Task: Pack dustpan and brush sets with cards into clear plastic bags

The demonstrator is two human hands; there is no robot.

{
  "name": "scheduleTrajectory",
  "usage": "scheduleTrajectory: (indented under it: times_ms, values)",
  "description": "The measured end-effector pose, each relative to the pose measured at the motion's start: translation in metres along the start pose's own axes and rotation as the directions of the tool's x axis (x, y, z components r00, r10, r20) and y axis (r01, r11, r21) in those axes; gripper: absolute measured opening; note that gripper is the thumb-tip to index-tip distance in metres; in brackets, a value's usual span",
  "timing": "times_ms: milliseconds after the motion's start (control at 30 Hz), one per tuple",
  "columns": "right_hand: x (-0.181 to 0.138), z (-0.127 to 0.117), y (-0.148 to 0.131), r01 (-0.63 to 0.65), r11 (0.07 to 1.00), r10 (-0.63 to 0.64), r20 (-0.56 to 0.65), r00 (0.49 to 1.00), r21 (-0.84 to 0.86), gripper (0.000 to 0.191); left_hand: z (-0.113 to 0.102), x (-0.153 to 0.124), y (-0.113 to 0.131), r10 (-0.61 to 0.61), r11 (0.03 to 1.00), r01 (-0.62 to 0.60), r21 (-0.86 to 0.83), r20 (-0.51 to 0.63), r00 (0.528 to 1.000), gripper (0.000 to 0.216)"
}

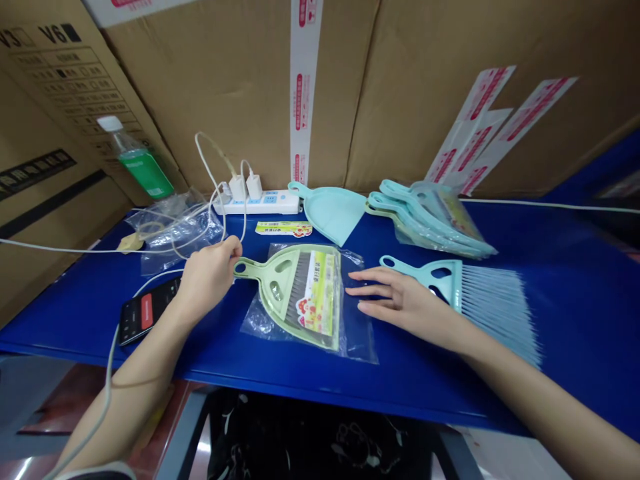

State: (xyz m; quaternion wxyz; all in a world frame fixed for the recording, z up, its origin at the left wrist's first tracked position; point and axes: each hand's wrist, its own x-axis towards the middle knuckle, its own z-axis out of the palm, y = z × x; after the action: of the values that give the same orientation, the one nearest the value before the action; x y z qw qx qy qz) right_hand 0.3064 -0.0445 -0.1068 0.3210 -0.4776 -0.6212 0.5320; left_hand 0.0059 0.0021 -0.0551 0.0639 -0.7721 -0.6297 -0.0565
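Head view: I see the left hand [210,275] curled at the handle [255,269] of the green dustpan set [295,293], which lies on the blue table [210,357]; whether it pinches, I cannot tell. The right hand [406,303] is loosely spread near the blue brush [493,307].
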Motion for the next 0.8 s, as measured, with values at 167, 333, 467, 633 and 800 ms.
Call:
scheduleTrajectory:
  times_ms: [167,333,467,633,800]
  values:
    - [-0.001,0.001,0.0,0.028,0.999,-0.028,-0.019,0.999,-0.035,0.049,0.001,-0.002,-0.003,0.012,0.998,-0.011,0.055,-0.02,1.0,0.015]
    - [-0.003,0.0,-0.003,0.082,0.991,-0.085,-0.027,0.996,-0.107,0.039,0.002,-0.004,-0.002,0.046,0.993,-0.042,0.109,-0.028,0.999,0.019]
    - [-0.004,0.001,-0.005,0.094,0.984,-0.101,-0.039,0.994,-0.154,0.037,0.0,-0.006,-0.001,0.093,0.988,-0.094,0.119,0.018,0.996,0.033]
    - [-0.005,0.001,-0.004,0.101,0.982,-0.109,-0.041,0.993,-0.157,0.037,0.001,-0.006,-0.004,0.132,0.99,-0.135,0.046,0.046,0.99,0.04]
    - [-0.007,0.002,-0.007,0.131,0.966,-0.141,-0.033,0.989,-0.222,0.034,0.0,-0.006,-0.011,0.419,0.891,-0.402,-0.209,0.044,0.907,0.034]
